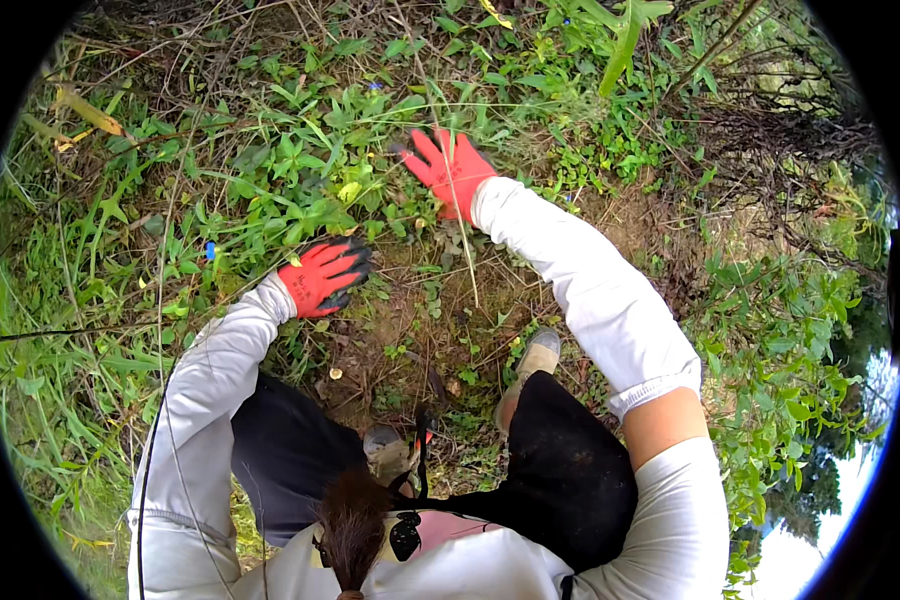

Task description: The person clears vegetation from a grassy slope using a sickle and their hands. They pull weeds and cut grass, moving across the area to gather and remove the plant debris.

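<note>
Low green weeds (300, 190) cover the ground in front of me. My right hand (450, 172), in a red glove with dark fingertips, reaches farther out over them with its fingers spread. A thin dry stalk (466, 255) crosses in front of the back of this glove; I see no grip on it. Closer in and to the left, my left hand (325, 277) wears the matching glove. Its fingers stretch rightward, slightly apart, at the edge of the weeds beside bare soil (400, 290). Neither hand visibly holds anything; the undersides of both are hidden.
My shoes (540, 355) stand on brown soil with scattered dry twigs. Long thin stems (160, 310) rise close to my left arm. Tangled dry brush (800, 140) lies at the far right, with leafy shrubs (770, 350) nearer on that side. Small blue flowers (210, 250) dot the greenery.
</note>
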Demonstrator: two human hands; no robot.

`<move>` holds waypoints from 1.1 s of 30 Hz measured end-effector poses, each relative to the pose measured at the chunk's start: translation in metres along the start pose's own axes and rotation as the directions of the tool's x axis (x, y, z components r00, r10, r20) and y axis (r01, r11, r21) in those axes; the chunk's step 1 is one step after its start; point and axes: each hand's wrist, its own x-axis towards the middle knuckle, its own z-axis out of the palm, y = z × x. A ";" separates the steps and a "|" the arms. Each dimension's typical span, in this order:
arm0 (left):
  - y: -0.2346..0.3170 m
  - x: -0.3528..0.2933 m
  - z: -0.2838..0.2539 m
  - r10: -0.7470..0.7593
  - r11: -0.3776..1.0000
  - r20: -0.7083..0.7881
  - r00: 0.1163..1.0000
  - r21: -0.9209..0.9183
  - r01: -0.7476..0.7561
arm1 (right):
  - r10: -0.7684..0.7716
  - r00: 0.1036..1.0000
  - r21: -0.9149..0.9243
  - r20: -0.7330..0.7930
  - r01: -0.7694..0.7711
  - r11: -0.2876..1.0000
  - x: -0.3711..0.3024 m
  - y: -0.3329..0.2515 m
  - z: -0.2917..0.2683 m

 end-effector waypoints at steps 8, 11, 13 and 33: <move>0.000 -0.001 0.004 -0.007 1.000 -0.018 1.000 -0.027 0.007 | 0.109 0.974 0.064 0.201 -0.124 0.990 0.031 0.014 0.028; 0.002 0.000 0.001 -0.001 1.000 -0.006 1.000 0.008 0.001 | 0.207 0.978 0.182 -0.017 -0.200 0.963 0.049 0.012 0.040; 0.001 0.003 -0.002 0.012 0.999 0.007 1.000 0.041 -0.012 | 0.336 0.935 0.211 0.110 -0.352 0.912 0.060 0.019 0.041; -0.002 -0.007 0.011 -0.034 0.998 0.016 0.999 0.053 0.033 | -0.113 0.668 0.288 0.736 -0.158 0.945 -0.217 -0.034 0.076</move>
